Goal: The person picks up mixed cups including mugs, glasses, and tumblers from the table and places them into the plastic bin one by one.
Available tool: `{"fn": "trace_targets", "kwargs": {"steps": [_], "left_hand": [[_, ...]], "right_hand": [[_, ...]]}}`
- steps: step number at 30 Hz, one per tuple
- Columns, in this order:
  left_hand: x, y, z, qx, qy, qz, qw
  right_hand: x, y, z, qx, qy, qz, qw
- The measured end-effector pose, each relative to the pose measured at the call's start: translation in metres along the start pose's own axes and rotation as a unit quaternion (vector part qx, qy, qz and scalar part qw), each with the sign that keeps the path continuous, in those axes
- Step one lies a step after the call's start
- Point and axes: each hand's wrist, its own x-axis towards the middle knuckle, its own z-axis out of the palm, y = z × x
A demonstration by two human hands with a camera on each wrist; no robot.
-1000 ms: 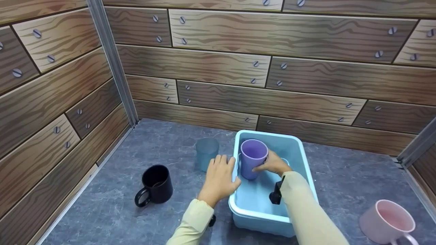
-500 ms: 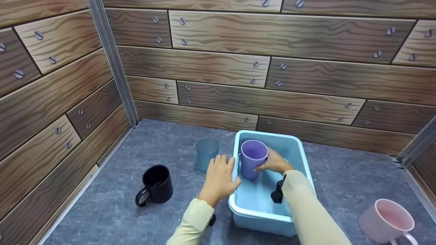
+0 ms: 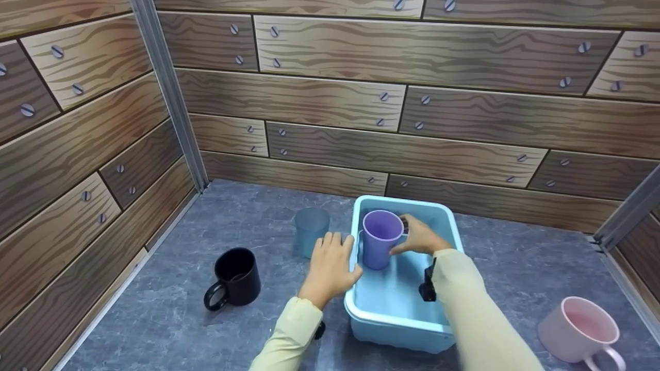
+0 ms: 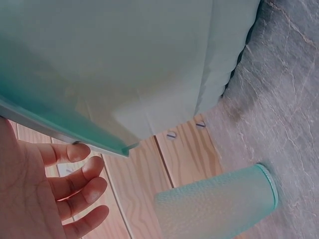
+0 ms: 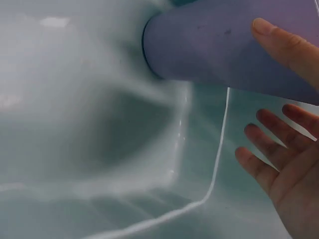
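A purple cup [image 3: 380, 242] stands upright inside the light blue plastic bin [image 3: 397, 320], near its back left corner. My right hand [image 3: 420, 236] is spread beside the cup's right side, inside the bin. In the right wrist view its thumb [image 5: 284, 42] lies over or against the cup wall; contact is hard to tell. The other fingers [image 5: 269, 149] stand apart from the cup. My left hand [image 3: 330, 265] rests at the bin's left rim with loose fingers. Just beyond it stands a translucent blue-green tumbler [image 3: 311, 226], partly hidden by that hand.
A black mug [image 3: 238, 278] stands on the grey marbled tabletop [image 3: 154, 314] at the left, its handle toward me. At the front right is a pink mug [image 3: 577, 332]. Wood-patterned panels [image 3: 309, 103] close off the back and sides.
My right hand has loosened around the purple cup, its fingers spreading and drawing back to the right. The cup stays in place in the bin. The left hand keeps its place.
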Motion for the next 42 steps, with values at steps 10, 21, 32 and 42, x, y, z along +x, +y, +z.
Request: {"fn": "trace_targets", "kwargs": {"steps": [10, 21, 32, 42], "left_hand": [[0.0, 0.0, 0.002, -0.004, 0.006, -0.001, 1.0], [0.0, 0.0, 0.001, -0.004, 0.002, -0.004, 1.0], [-0.001, -0.001, 0.002, -0.009, 0.023, 0.004, 0.9997], [-0.001, -0.001, 0.002, -0.007, 0.012, 0.0, 0.9999]], "right_hand": [[-0.005, -0.011, -0.009, -0.135, 0.02, -0.009, 0.9906], [-0.012, -0.028, -0.018, -0.291, 0.042, -0.035, 0.9553], [-0.017, -0.042, -0.035, -0.359, 0.067, -0.083, 0.9273], [-0.03, -0.051, -0.051, -0.356, 0.092, -0.092, 0.9254]]}}
